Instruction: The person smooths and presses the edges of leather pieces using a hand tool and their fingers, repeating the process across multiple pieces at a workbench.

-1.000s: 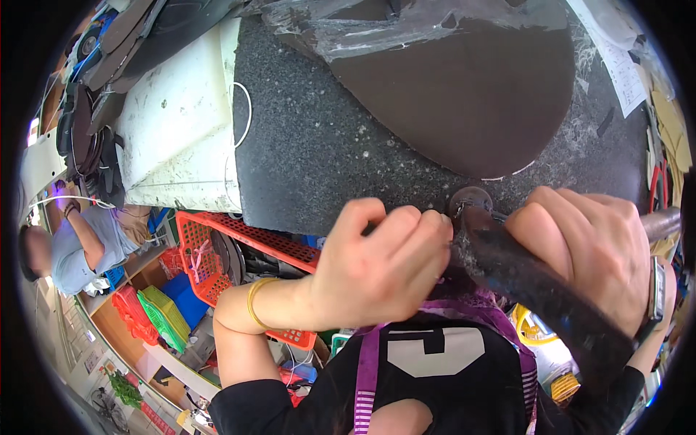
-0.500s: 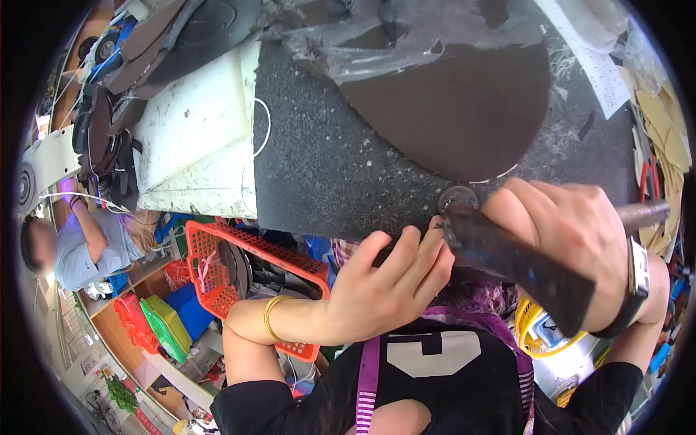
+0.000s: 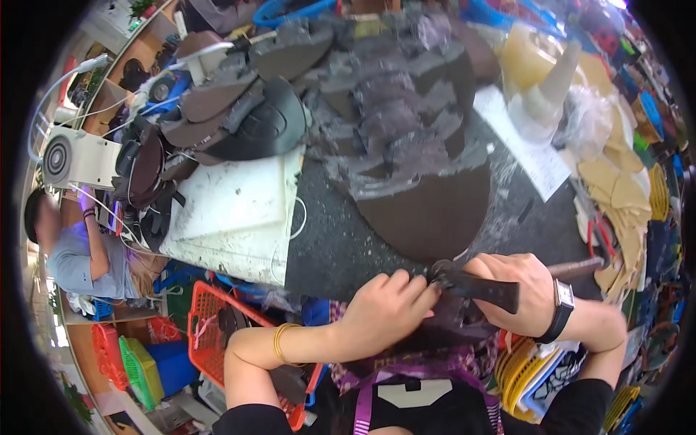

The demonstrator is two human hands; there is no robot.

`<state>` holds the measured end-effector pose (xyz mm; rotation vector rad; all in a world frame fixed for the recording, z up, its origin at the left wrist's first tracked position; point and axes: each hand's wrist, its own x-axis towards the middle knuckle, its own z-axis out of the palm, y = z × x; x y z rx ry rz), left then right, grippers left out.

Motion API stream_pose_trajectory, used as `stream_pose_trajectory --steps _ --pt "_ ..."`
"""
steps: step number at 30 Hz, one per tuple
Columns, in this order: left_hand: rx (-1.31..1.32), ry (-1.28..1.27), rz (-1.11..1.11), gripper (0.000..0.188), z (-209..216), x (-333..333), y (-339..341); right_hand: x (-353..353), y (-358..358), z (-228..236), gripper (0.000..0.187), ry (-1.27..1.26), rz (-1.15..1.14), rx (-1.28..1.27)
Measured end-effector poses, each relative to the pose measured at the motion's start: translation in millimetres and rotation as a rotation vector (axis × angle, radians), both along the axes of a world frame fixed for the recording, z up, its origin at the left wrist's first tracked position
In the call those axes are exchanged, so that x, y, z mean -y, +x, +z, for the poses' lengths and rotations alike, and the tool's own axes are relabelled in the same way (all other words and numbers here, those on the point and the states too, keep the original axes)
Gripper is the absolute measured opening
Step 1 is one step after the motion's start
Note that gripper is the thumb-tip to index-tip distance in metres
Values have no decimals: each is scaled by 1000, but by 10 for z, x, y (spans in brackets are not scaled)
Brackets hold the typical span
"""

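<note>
My right hand is wrapped round a hammer at the near edge of the dark worktable. Its rounded face rests close to my left fingertips, the dark flat end points toward me, and the handle sticks out to the right. My left hand is curled at the same edge, fingers bent together; whatever they may pinch is hidden. Just beyond both hands lies a large dark brown rounded sheet, like sole material, partly under crumpled grey film.
Dark shoe soles are heaped at the far left beside a white board. A red basket stands below left, yellow baskets below right. Tan cut pieces and red-handled scissors lie right. A co-worker sits left.
The view has tilted up, showing more of the far table. My left fingers have gone from spread to curled, and the hammer head looks turned flatter, still beside them.
</note>
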<state>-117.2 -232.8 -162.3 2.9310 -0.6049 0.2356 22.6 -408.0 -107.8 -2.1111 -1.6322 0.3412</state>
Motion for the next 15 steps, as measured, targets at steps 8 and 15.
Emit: stream_pose_trajectory --steps 8,15 --pt "-203 -556 15 32 155 -386 414 453 198 361 15 242 -485 200" --pt "74 -341 337 32 123 -1103 1335 419 165 231 12 218 -328 200"
